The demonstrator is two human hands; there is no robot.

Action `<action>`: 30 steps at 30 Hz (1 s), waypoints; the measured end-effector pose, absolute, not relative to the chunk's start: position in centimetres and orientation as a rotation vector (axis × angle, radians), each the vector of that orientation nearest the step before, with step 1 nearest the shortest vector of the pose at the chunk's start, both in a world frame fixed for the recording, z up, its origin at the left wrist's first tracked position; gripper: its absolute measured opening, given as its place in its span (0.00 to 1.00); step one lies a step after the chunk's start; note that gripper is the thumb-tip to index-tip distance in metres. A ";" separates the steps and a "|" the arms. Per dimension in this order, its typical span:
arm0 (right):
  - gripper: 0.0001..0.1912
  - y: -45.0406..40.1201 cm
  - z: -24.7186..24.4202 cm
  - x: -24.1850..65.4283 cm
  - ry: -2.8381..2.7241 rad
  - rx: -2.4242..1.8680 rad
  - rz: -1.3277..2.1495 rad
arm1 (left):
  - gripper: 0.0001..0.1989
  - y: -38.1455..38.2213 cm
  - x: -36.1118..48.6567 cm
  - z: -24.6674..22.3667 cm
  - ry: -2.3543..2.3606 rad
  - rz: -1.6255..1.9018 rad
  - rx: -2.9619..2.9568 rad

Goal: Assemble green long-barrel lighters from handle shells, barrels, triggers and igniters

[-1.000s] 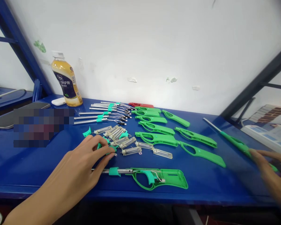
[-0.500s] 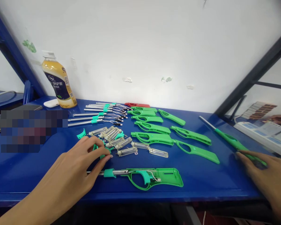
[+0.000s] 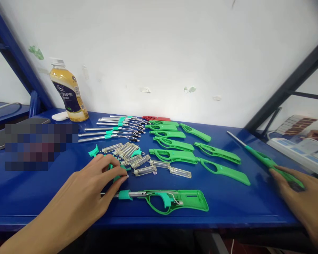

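My left hand (image 3: 98,180) is closed, thumb and forefinger pinched on something tiny I cannot make out, beside teal triggers. Below it lies an open green half-shell (image 3: 198,200) with a metal rod (image 3: 137,194), a teal trigger (image 3: 166,199) and white wires in it. Clear tanks (image 3: 145,170) are heaped right of my fingers. At the right my right hand (image 3: 304,197) has its fingers at the handle of a green lighter (image 3: 265,159) with a metal tip; whether it grips the handle is unclear.
Green shells (image 3: 172,155) and a red shell (image 3: 156,118) lie across the blue table (image 3: 228,208). Rods with wires (image 3: 106,129) are grouped behind the tanks. A drink bottle (image 3: 69,93) stands at the back left, near a dark phone-like slab (image 3: 23,123).
The whole view has shifted slightly, with things appearing a little further right. My left hand keeps its pinch, and my right hand stays at the green lighter.
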State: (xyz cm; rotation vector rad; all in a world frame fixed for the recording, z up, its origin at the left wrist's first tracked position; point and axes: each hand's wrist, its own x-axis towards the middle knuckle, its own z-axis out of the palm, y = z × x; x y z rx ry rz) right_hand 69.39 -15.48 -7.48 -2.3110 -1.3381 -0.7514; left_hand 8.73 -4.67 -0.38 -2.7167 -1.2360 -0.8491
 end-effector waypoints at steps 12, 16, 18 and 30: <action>0.24 -14.9 -6.0 68.5 -1.215 -2.424 -0.524 | 0.18 -4.4 8.9 -0.4 -1.275 -0.819 -2.752; 0.24 -14.9 -6.0 68.4 -1.220 -2.407 -0.548 | 0.18 -4.4 8.9 -0.2 -1.265 -0.828 -2.753; 0.24 -14.9 -6.0 68.2 -1.227 -2.382 -0.579 | 0.18 -4.4 8.9 -0.1 -1.258 -0.837 -2.757; 0.16 -13.4 1.1 47.0 -1.972 -1.544 -0.325 | 0.14 -3.6 12.1 0.4 -1.021 -0.777 -2.808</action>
